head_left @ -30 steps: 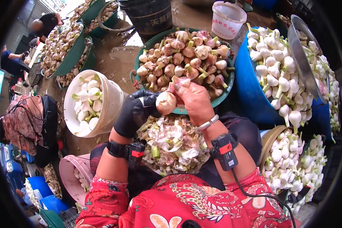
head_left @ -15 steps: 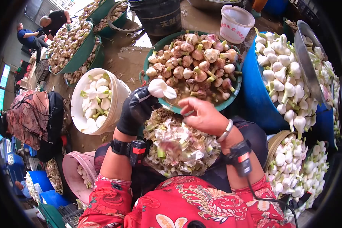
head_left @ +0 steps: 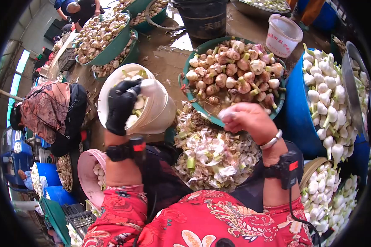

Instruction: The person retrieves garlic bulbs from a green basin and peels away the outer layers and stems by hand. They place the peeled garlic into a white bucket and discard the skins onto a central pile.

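My left hand [head_left: 122, 105], in a black glove, holds a peeled white garlic bulb [head_left: 151, 87] over the white bucket [head_left: 104, 96], which has peeled garlic in it. The bulb is blurred. My bare right hand [head_left: 251, 120] is closed, its fingertips pinched on something pale and blurred, near the front rim of the green basin [head_left: 190, 91]. Unpeeled garlic bulbs [head_left: 231, 68] fill that basin. Below, between my knees, lies a heap of garlic skins [head_left: 210, 154].
A blue tub [head_left: 297, 111] of white garlic stands at the right, a metal bowl [head_left: 356, 90] beside it. A pink bucket [head_left: 86, 175] is at the left. Other people [head_left: 49, 119] are at the left and upper left. A black bucket [head_left: 202, 20] stands behind the basin.
My left hand has moved left with the white bulb, from beside the basin to over the white bucket. My right hand's fingers have come together. The whole view has shifted.
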Motion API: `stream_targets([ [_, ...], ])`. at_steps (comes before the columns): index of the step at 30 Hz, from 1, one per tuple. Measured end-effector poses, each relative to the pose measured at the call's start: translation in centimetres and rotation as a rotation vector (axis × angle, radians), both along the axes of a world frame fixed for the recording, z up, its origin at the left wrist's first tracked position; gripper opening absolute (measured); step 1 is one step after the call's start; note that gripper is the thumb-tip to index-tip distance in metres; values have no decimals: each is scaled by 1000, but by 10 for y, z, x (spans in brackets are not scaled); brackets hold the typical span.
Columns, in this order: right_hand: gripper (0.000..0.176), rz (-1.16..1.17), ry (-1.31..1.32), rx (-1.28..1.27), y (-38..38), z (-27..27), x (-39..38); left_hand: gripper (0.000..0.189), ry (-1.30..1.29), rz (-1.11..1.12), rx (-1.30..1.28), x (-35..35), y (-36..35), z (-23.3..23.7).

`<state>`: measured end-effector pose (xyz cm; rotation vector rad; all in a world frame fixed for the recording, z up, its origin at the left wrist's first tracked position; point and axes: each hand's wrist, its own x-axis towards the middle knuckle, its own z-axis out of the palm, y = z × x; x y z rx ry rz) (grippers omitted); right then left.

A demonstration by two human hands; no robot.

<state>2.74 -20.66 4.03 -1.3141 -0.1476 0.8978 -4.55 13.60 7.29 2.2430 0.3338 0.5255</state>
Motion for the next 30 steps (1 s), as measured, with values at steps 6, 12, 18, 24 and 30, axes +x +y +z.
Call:
stream_targets([
  [6, 13, -357, -181, -85, -27, 2, 12, 15, 74, -328, 308, 29, -49, -16],
  [12, 20, -577, -266, -91, -53, 3, 20, 22, 347, -738, 327, 97, -161, -160],
  [18, 17, -759, -655, -290, -72, -10, 27, 44, 674, -406, -334, 129, -211, -307],
  [24, 16, -151, -404, -421, -77, 6, 11, 25, 628, -504, -481, 139, -205, -323],
  [30, 24, -547, -502, -425, -77, 9, 16, 17, 679, -183, -1007, 128, -226, -276],
])
